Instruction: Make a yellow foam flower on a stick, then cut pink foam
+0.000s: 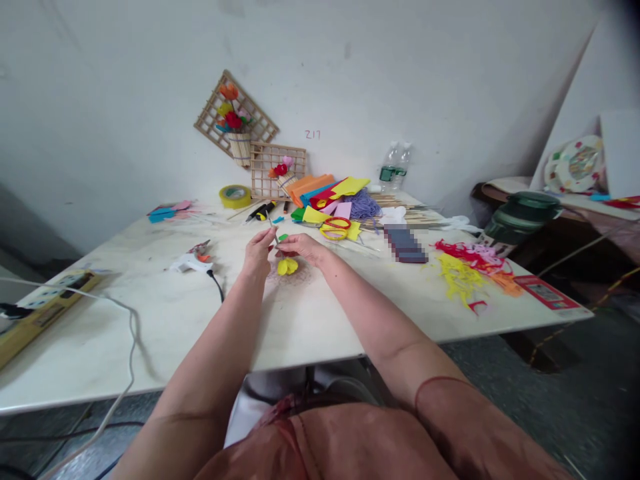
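Observation:
Both hands meet above the middle of the table. My left hand (259,251) is closed around a thin stem (275,231) that slants upward between the hands. My right hand (303,247) pinches close to that stem, with a small green piece (283,238) showing above its fingertips. Just under the fingers is a yellow flower (287,267), petals downward; its join to the stem is hidden by the hands. Red-and-yellow scissors (336,229) lie beyond my right hand. To the left of my left hand rests a white glue gun (193,261) with a black cord end.
Coloured sheets (320,193), purple strands (363,204) and yellow tape (235,196) sit along the wall. A power strip (47,310) is at left, its white cable crossing the table. A phone-like dark slab (405,244), scraps (463,277) and a green container (523,220) are at right.

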The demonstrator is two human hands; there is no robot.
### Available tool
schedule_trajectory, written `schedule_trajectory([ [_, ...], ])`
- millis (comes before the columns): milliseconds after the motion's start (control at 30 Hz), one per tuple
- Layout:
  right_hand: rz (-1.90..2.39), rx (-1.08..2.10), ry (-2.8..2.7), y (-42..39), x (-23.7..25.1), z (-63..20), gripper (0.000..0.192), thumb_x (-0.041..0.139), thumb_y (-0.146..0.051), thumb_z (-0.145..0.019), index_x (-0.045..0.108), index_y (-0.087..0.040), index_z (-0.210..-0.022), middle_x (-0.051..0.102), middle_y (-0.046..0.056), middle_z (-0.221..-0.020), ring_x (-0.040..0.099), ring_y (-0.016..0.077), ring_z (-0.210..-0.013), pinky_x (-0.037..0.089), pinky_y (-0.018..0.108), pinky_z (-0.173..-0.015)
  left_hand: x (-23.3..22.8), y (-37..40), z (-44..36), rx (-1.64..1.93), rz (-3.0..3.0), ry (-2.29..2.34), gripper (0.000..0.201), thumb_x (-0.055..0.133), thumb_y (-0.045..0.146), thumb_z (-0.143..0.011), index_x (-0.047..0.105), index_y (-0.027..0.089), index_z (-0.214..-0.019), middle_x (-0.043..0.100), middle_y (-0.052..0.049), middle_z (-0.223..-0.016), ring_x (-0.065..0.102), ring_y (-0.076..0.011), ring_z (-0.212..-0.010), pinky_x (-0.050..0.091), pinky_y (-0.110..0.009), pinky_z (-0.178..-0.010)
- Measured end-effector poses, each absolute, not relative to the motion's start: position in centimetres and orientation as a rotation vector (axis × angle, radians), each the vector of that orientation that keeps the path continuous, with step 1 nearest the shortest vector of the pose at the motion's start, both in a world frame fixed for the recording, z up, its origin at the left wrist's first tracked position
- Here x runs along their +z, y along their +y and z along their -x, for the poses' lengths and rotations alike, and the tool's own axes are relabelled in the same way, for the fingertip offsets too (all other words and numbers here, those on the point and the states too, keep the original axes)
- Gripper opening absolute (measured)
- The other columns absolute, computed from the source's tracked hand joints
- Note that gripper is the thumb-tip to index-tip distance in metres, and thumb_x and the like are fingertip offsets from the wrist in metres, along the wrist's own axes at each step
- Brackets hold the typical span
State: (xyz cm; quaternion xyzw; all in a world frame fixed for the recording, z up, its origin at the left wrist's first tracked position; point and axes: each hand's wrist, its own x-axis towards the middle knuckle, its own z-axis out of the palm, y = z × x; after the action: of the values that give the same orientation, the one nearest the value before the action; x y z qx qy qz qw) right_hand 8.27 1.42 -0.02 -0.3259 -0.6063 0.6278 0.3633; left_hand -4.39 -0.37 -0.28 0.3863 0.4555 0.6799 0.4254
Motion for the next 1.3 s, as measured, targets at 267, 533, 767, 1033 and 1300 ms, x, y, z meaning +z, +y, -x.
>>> schedule_trajectory([
  [267, 0.833, 1.57, -1.493, 0.8, 0.6, -8.3, 0.017, 0.073, -0.021, -0.063, 0.062, -0.009, -0.066, 0.062, 0.001, -0.057, 0.053, 0.0058, -0.052, 0.041, 0.018, -0.06, -0.4, -0.2, 4.5, 1.709, -1.034, 1.164, 0.037, 0.072, 0.049, -0.056, 0.058, 0.017, -0.069, 0.057, 0.0, -0.069, 0.052, -0.0111, -0.068, 0.04, -0.023, -0.061],
  [533, 0.768, 1.633, -1.545, 1.2, 0.4, -8.9, 0.02, 0.072, -0.025, -0.065, 0.062, -0.009, -0.068, 0.065, 0.003, -0.062, 0.054, 0.0065, -0.053, 0.041, 0.019, -0.057, -0.6, 0.2, 5.0, 1.811, -0.903, 1.071, 0.028, 0.051, 0.046, -0.075, 0.045, 0.019, -0.07, 0.057, -0.004, -0.086, 0.05, -0.0095, -0.066, 0.044, -0.021, -0.057],
  [767, 0.794, 1.632, -1.596, 1.0, 0.7, -9.3, 0.012, 0.067, -0.02, -0.07, 0.063, -0.008, -0.069, 0.064, 0.003, -0.063, 0.052, 0.0053, -0.053, 0.04, 0.017, -0.056, -0.3, 0.4, 6.0, 1.949, -0.803, 1.158, 0.016, 0.053, 0.034, -0.074, 0.045, 0.021, -0.076, 0.054, -0.003, -0.1, 0.053, -0.01, -0.079, 0.044, -0.02, -0.062],
  [1033, 0.757, 1.709, -1.678, 1.0, 0.8, -9.3, 0.013, 0.065, -0.021, -0.073, 0.062, -0.009, -0.073, 0.064, 0.003, -0.061, 0.057, 0.0079, -0.055, 0.042, 0.019, -0.058, -0.1, 0.4, 6.0, 1.776, -0.964, 0.961, 0.026, 0.046, 0.04, -0.08, 0.056, 0.023, -0.097, 0.06, -0.006, -0.104, 0.055, -0.0143, -0.091, 0.046, -0.026, -0.071],
  [1300, 0.729, 1.666, -1.658, 1.4, 0.5, -9.6, 0.021, 0.069, -0.028, -0.068, 0.063, -0.009, -0.073, 0.063, 0.002, -0.06, 0.055, 0.0075, -0.054, 0.041, 0.019, -0.057, -0.4, 0.0, 5.3, 1.725, -1.124, 1.159, 0.028, 0.053, 0.04, -0.076, 0.05, 0.016, -0.061, 0.046, 0.001, -0.065, 0.044, -0.0088, -0.06, 0.044, -0.022, -0.062],
])
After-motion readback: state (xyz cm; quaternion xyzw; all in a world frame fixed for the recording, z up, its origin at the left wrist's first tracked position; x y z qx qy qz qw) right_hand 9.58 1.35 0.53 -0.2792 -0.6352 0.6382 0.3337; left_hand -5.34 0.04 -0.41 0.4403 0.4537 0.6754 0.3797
